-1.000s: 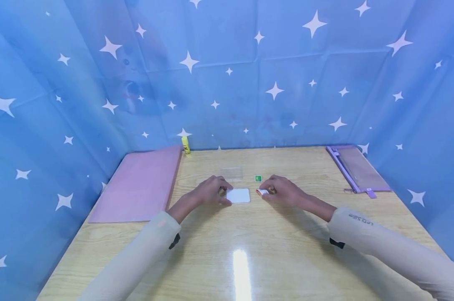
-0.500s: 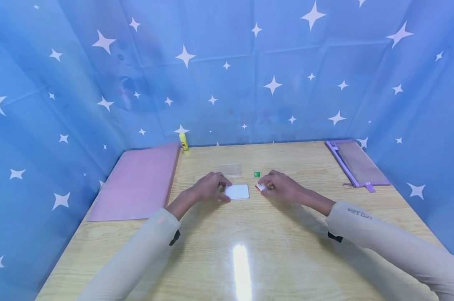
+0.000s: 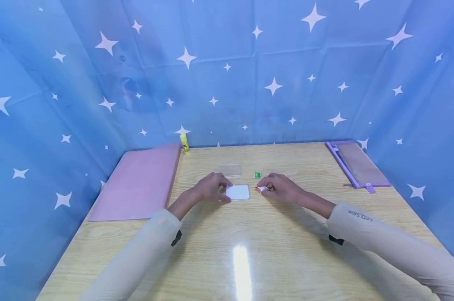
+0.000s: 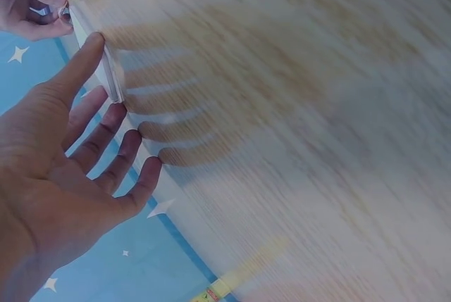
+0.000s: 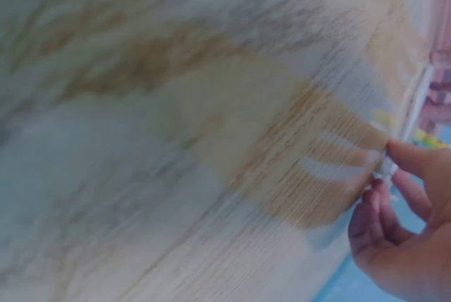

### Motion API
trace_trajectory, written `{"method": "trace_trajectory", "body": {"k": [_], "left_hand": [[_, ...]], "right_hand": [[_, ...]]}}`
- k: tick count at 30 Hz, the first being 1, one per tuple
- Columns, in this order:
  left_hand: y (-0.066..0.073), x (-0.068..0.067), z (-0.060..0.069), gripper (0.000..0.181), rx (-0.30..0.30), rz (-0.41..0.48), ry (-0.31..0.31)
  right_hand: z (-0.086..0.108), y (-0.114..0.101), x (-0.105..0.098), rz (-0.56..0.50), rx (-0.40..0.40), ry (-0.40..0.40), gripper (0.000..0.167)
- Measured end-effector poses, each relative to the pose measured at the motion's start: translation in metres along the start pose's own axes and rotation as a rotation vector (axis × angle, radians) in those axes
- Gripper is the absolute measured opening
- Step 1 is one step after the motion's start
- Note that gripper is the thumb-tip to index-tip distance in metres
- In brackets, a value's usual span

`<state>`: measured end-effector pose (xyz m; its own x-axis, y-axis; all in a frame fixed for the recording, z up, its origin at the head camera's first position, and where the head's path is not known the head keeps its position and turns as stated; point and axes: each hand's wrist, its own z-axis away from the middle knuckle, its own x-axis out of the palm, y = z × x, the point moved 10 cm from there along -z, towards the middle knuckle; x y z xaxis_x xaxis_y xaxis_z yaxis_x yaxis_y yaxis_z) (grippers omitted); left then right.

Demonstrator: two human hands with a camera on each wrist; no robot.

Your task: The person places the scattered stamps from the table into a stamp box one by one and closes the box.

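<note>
On the wooden table lies a flat white rectangle with rounded corners [image 3: 238, 192], seen edge-on in the left wrist view. My left hand [image 3: 210, 188] holds it at its left end, thumb on one long edge and fingers on the other. To its right, my right hand [image 3: 282, 189] pinches a small white and orange piece [image 3: 262, 189] between thumb and fingertips. Most of that piece is hidden by the fingers, and its kind is unclear. A little green square [image 3: 257, 174] lies just beyond the right hand. Behind the white rectangle rests a clear, see-through rectangle [image 3: 230, 170].
A pink folder [image 3: 136, 184] covers the table's left side. The yellow glue stick [image 3: 184, 142] stands by its far corner. At the back right lies a purple zip pouch [image 3: 358, 164]. A blue curtain with white stars [image 3: 227, 83] hangs round the table [image 3: 287, 251].
The small white and orange piece has turned slightly between my right fingers. My left hand stays on the white rectangle. The head view has shifted a little.
</note>
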<state>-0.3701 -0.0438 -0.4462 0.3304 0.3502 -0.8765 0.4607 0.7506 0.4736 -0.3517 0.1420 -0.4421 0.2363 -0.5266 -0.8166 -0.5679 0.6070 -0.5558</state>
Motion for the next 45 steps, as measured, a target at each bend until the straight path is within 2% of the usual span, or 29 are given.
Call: {"method": "trace_trajectory", "body": {"k": [4, 11, 14, 25, 36, 45], "left_hand": [[-0.001, 0.001, 0.0, 0.054, 0.003, 0.0, -0.005], [-0.001, 0.002, 0.0, 0.054, 0.001, 0.004, 0.002], [0.0, 0.001, 0.001, 0.054, -0.003, 0.001, 0.007], [0.0, 0.002, 0.0, 0.055, -0.012, -0.011, 0.007], [0.0, 0.001, 0.0, 0.054, -0.018, -0.027, 0.006], [-0.001, 0.001, -0.001, 0.054, -0.023, -0.033, -0.001]], "right_hand": [[-0.003, 0.001, 0.001, 0.007, -0.02, 0.016, 0.028], [-0.01, 0.009, 0.003, -0.048, 0.031, -0.003, 0.035], [-0.012, 0.008, 0.003, -0.059, 0.028, 0.003, 0.036], [-0.014, 0.006, 0.0, -0.112, 0.05, 0.035, 0.028], [-0.025, -0.006, -0.013, -0.087, -0.068, 0.07, 0.029], [-0.037, -0.021, -0.013, -0.101, -0.082, 0.031, 0.029]]}}
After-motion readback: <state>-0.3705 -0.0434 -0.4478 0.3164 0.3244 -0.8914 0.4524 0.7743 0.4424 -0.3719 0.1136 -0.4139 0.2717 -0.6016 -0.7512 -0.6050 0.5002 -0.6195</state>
